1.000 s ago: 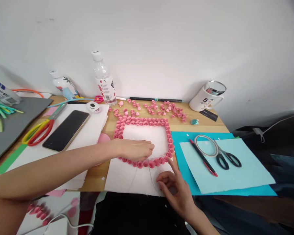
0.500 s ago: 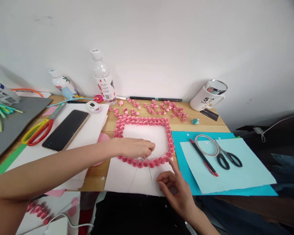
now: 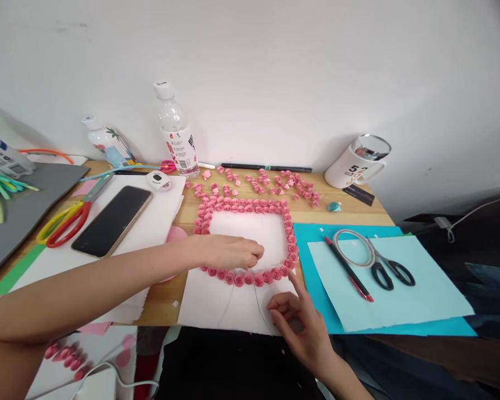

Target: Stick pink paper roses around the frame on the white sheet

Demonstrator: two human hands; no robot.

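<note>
A white sheet (image 3: 250,233) lies at the table's front edge, ringed by small pink paper roses (image 3: 241,206). My left hand (image 3: 229,253) reaches across from the left with its fingertips pinched together at the sheet's lower row of roses (image 3: 250,278); what it pinches is hidden. My right hand (image 3: 302,322) rests on the sheet's lower right corner, forefinger pointing up toward the roses, the other fingers curled. More loose pink roses (image 3: 266,183) are scattered behind the sheet.
Blue paper (image 3: 383,278) with scissors (image 3: 375,261) and a red-black pen (image 3: 348,269) lies to the right. A mug (image 3: 354,164) and two bottles (image 3: 175,133) stand at the wall. A phone (image 3: 112,219) and red-yellow scissors (image 3: 64,222) lie to the left.
</note>
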